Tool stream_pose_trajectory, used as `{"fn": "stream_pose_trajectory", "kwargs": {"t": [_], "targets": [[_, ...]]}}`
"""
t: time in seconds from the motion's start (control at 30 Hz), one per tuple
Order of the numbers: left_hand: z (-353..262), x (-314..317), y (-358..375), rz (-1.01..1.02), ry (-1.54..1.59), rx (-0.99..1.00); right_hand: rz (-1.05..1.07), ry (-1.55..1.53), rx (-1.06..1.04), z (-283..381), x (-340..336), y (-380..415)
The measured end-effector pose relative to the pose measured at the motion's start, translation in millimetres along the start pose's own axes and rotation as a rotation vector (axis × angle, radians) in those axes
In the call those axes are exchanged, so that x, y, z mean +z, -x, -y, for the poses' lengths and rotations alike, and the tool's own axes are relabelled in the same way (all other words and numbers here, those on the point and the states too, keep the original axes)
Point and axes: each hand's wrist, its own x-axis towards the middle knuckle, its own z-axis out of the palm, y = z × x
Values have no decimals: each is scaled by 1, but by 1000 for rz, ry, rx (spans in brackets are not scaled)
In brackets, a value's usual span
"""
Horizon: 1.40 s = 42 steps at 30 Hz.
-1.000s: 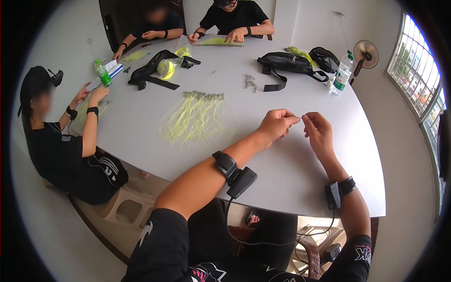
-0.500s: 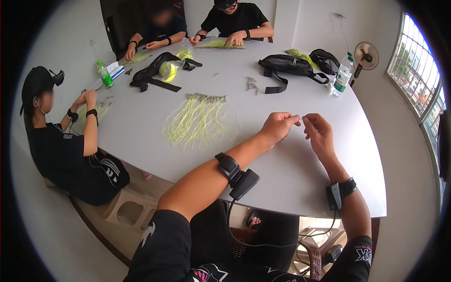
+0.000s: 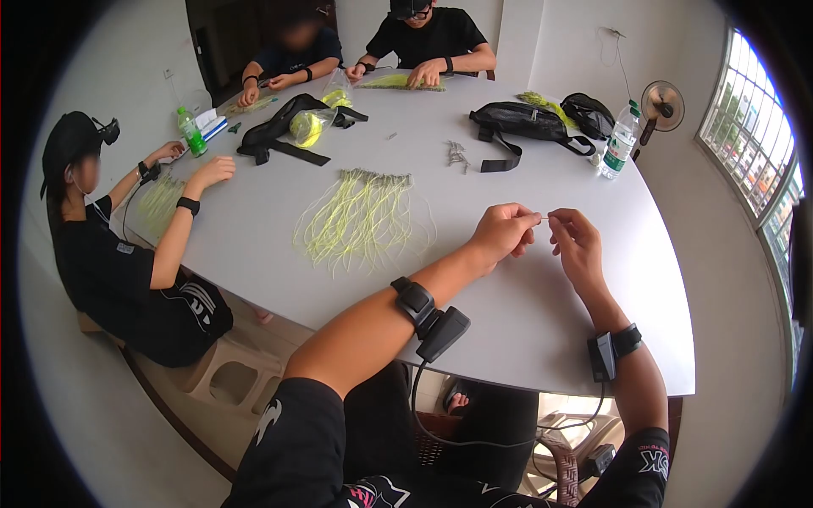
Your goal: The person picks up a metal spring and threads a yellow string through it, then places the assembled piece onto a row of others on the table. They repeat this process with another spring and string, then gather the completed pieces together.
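Note:
Over the near right part of the table, my left hand (image 3: pixel 506 230) is closed in a pinch of thumb and forefinger. Facing it, my right hand (image 3: pixel 577 244) pinches too, its fingertips a short gap away. A short thin piece (image 3: pixel 544 218) spans that gap; it is too small to name. To the left of my hands lies a bundle of yellow-green cords (image 3: pixel 360 222), lined up with small metal ends along its far side. Farther off, several small metal pieces (image 3: pixel 457 155) sit in a loose pile.
Black waist bags (image 3: pixel 529 125) and a water bottle (image 3: pixel 621 140) stand at the back right. Another black bag (image 3: pixel 275 127), a bag of yellow cord (image 3: pixel 306 129) and a green bottle (image 3: pixel 191 132) lie farther left. Three co-workers sit around the table (image 3: pixel 406 313) with more cords.
My hands stay nearly in place, with the gap between their fingertips slightly wider. The co-worker on the left has parted their hands, which were together, and spread them over the table.

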Motion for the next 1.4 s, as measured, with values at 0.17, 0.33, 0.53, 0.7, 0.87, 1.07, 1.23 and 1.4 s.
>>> {"fn": "stream_pose_trajectory", "kwargs": {"t": [0.17, 0.33, 0.53, 0.7, 0.87, 1.07, 1.23, 1.4], "targets": [[0, 2, 3, -34, 23, 9, -23, 29, -3, 0, 0, 0], [2, 1, 4, -46, 15, 68, 17, -2, 99, -3, -1, 1], [1, 1, 3, -34, -32, 37, 119, -131, 60, 0, 0, 3], [1, 2, 5, -38, -17, 51, 148, -142, 41, 3, 0, 5], [1, 0, 4, -38, -30, 45, 136, -87, 30, 2, 0, 3], [5, 2, 5, -59, -44, 36, 193, -88, 198, 4, -2, -3], [2, 11, 11, -195, 17, -69, 336, 135, 206, 18, 7, -34], [-4, 4, 44, -186, 19, -108, 433, 121, 104, 34, 54, -90]]}}
